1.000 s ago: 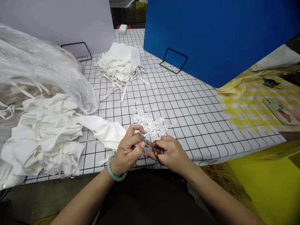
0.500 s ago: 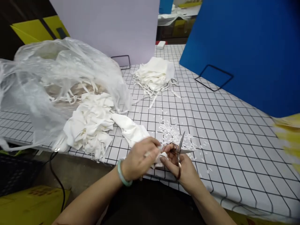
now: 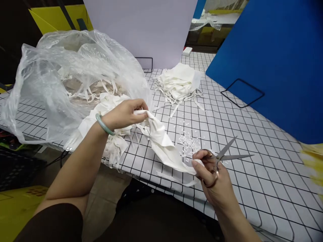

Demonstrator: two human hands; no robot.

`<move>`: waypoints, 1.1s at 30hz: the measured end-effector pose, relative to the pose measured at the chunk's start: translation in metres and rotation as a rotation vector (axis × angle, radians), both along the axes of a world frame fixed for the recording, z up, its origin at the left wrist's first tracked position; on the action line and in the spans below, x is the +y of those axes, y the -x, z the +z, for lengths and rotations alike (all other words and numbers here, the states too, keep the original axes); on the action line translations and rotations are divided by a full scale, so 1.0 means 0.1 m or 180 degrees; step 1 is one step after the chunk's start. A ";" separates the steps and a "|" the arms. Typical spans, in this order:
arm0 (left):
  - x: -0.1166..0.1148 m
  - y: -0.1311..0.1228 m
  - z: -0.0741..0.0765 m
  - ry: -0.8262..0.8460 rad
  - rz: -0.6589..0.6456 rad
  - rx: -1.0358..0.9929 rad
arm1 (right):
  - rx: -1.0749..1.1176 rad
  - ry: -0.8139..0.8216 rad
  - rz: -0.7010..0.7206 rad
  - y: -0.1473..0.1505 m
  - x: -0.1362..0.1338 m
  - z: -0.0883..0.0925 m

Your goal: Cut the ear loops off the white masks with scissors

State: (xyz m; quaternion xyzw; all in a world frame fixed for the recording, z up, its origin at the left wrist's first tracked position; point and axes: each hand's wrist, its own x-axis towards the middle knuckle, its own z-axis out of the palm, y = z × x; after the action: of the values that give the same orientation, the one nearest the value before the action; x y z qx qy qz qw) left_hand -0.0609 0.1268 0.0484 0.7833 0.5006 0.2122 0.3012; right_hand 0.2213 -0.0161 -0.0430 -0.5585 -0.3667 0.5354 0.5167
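A strip of white fabric [image 3: 165, 148] with narrow ties is stretched between my two hands above the table's front edge. My left hand [image 3: 128, 113], a pale green bangle on its wrist, pinches the far end beside the heap of white fabric [image 3: 96, 116]. In my right hand [image 3: 214, 174] a pair of scissors [image 3: 223, 155] hangs on the fingers, blades spread and pointing right. Thumb and fingertips of that hand also pinch the near end of the fabric. Small white clippings [image 3: 188, 143] lie scattered just beyond it.
A large clear plastic bag [image 3: 63, 60] with more white pieces stands at the left. A stack of white tied pieces [image 3: 180, 80] lies farther back on the checked tablecloth [image 3: 252, 134]. A lilac panel [image 3: 141, 30] and a blue panel [image 3: 272, 57] stand behind, on wire stands.
My left hand has moved left and away from me, drawing the white fabric out long. My right hand with the scissors has shifted right, and the view has turned slightly left.
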 end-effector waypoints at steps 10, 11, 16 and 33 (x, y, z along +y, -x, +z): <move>0.06 0.12 -0.41 0.0466 0.0714 -0.0913 | 0.0576 0.0000 -0.0077 0.19 0.20 0.30; 0.00 0.07 -0.52 0.0298 0.0796 -0.0867 | 0.0479 0.0061 -0.0049 0.24 0.21 0.24; -0.42 -0.11 -0.96 -0.0445 0.0246 0.0131 | -0.0342 0.0366 0.0517 0.36 0.14 -0.04; -0.66 -0.14 -0.49 0.0546 -0.0102 -0.0563 | -0.0478 -0.0219 0.0788 0.66 0.61 -0.16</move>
State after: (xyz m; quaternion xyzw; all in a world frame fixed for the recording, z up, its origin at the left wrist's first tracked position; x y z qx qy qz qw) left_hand -0.0467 0.0611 -0.0009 0.7408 0.4758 0.2321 0.4135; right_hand 0.1550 0.0451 -0.0593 -0.5294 -0.4885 0.5389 0.4367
